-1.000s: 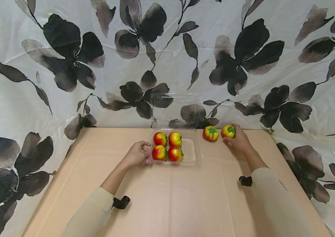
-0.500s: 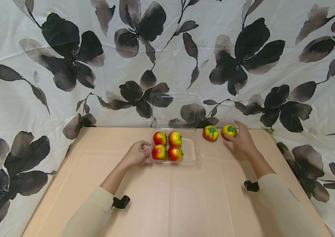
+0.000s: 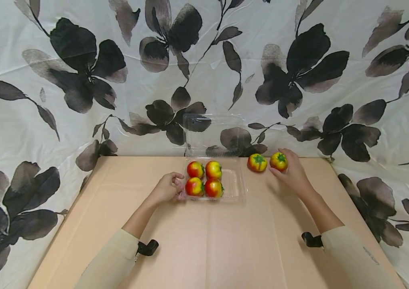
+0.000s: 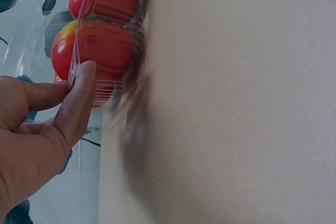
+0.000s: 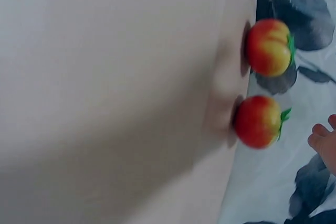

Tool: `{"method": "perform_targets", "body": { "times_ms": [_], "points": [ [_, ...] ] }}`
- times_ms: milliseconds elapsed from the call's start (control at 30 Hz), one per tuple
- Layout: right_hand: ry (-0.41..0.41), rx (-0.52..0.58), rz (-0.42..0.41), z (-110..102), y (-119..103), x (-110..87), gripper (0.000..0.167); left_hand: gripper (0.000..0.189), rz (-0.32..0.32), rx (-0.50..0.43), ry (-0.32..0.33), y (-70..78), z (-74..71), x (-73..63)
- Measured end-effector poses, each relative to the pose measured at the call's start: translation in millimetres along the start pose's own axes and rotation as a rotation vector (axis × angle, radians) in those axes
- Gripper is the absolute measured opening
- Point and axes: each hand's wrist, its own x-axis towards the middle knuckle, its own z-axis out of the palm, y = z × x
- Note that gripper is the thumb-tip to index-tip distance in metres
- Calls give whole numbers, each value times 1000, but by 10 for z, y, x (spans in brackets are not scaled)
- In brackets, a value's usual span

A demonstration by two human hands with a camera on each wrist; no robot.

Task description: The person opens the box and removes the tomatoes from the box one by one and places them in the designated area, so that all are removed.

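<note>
Nothing is readable; a mark [image 3: 371, 255] on the right sleeve [image 3: 352, 259] is illegible.

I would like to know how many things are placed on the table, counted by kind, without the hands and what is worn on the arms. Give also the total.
Clear plastic container, open: 1
Red-and-yellow fruits: 6 (4 inside the container, 2 outside it)
Total: 7
</note>
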Motion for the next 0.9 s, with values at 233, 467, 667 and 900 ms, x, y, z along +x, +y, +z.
{"method": "perform_targets", "body": {
  "times_ms": [233,467,667,900],
  "points": [
    [-13,25,-97,113,-203,-72,70,40,14,21,8,-10,12,6],
    [-91,20,-133,203,-427,-133,67,40,37,33,10,-17,12,9],
    [-169,40,-153,318,-568,-162,63,40,47,60,18,-14,6,5],
    [-258,88,-203,481,-765,-187,58,40,45,50,13,-17,10,-2]
  ]
}}
